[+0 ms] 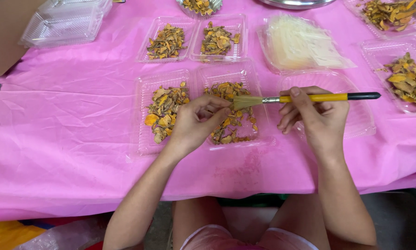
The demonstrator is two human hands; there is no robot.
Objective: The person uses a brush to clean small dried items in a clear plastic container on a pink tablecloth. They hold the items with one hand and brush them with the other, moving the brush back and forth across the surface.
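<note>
Gripping one brush | right hand; left hand pinching, perhaps, one chip | four near trays

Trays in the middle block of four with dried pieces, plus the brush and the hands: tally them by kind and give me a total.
Trays of dried pieces: 4
Brush: 1
Hands: 2
Total: 7

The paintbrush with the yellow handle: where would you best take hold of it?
Grip the paintbrush on its yellow handle just behind the metal band, coming from the near side, as the right hand does. It lies level, bristles toward the left hand, so this grip probably gives most control and leaves the black end free.
</note>
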